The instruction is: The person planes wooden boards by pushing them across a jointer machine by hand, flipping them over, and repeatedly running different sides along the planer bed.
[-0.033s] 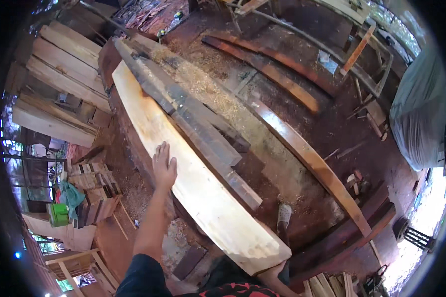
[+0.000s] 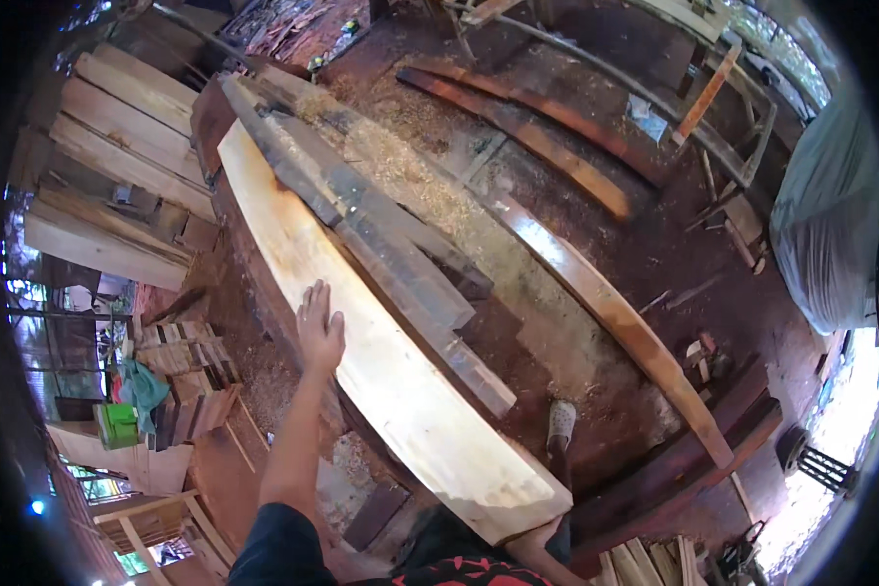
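A long pale wooden plank with curved long edges slants from the far left toward my body. My left hand lies flat on it near its left edge, fingers stretched out and slightly spread. At the plank's near end is my right hand, its fingers hidden beneath the wood as it holds that end. Brown staining marks the plank's far part, and the near end is rough. Alongside its right edge lie dark, weathered timber beams.
To the right lies a long brown board, with curved reddish boards farther off. Sawdust covers the ground beyond the beams. Pale planks and stacked wood blocks stand left. A grey sheet hangs right.
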`<action>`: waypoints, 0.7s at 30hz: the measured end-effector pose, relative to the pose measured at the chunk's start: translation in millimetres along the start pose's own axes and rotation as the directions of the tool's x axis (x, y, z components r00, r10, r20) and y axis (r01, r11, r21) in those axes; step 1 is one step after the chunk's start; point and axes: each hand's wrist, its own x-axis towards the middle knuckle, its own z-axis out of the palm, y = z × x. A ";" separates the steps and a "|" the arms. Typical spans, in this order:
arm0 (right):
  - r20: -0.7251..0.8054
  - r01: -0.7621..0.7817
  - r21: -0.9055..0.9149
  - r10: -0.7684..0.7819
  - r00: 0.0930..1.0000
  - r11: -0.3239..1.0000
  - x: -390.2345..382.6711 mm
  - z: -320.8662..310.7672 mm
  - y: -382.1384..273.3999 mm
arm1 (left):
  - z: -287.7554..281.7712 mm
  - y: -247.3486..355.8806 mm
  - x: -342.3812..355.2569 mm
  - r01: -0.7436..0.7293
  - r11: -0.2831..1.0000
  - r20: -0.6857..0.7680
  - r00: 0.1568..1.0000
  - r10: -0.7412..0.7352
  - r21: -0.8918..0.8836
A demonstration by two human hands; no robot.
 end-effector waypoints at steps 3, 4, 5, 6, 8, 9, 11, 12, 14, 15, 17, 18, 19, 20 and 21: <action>-0.064 -0.011 0.012 0.011 0.998 1.000 3.9 -7.0 8.9 | 5.1 -14.0 12.5 -0.083 0.997 -0.023 0.996 0.083 0.007; -0.077 -0.016 0.015 0.017 0.997 1.000 3.9 -10.2 9.3 | 8.0 -17.2 15.6 -0.105 0.994 -0.027 0.994 0.105 -0.014; -0.086 -0.027 0.018 0.028 0.996 0.999 6.8 -5.4 8.1 | 10.0 -19.9 19.8 -0.103 0.995 -0.019 0.994 0.103 -0.007; -0.091 -0.037 0.021 0.038 0.995 0.999 11.5 -0.5 7.5 | 11.3 -23.3 23.1 -0.111 0.994 -0.027 0.994 0.111 -0.014; -0.097 -0.055 0.023 0.057 0.994 0.998 18.1 11.1 7.0 | 13.4 -29.9 29.2 -0.114 0.993 -0.031 0.993 0.113 -0.020; -0.094 -0.065 0.020 0.067 0.993 0.998 20.9 15.1 7.1 | 14.3 -33.1 32.3 -0.112 0.992 -0.040 0.993 0.110 -0.051; -0.099 -0.079 0.018 0.080 0.992 0.997 25.8 21.7 8.5 | 13.6 -42.0 36.0 -0.101 0.992 -0.049 0.994 0.097 -0.080; -0.094 -0.090 0.016 0.091 0.991 0.996 28.4 26.0 9.5 | 6.4 -43.4 38.4 -0.097 0.994 -0.043 0.995 0.095 -0.043; -0.105 -0.095 0.005 0.095 0.990 0.995 30.6 35.8 9.5 | 8.5 -41.7 45.8 -0.091 0.996 -0.030 0.995 0.090 -0.019; -0.111 -0.085 0.001 0.085 0.990 0.996 32.3 37.2 11.2 | 18.2 -37.8 51.7 -0.100 0.994 -0.027 0.995 0.099 -0.037; -0.110 -0.109 -0.015 0.106 0.988 0.994 36.1 42.0 13.8 | 13.6 -47.7 57.3 -0.086 0.996 -0.035 0.996 0.085 -0.036; -0.103 -0.118 -0.018 0.115 0.988 0.993 35.8 44.8 17.8 | 9.1 -54.2 59.3 -0.086 0.996 -0.039 0.996 0.084 -0.031; -0.100 -0.131 -0.029 0.127 0.987 0.991 38.5 45.6 18.9 | 4.2 -60.5 60.7 -0.085 0.996 -0.041 0.996 0.084 -0.025; -0.100 -0.131 -0.031 0.127 0.987 0.991 41.0 47.6 21.5 | 5.5 -63.7 65.3 -0.084 0.996 -0.040 0.996 0.083 -0.030; -0.101 -0.130 -0.035 0.126 0.987 0.991 41.6 50.2 25.3 | 6.2 -67.0 69.6 -0.087 0.996 -0.044 0.995 0.085 -0.024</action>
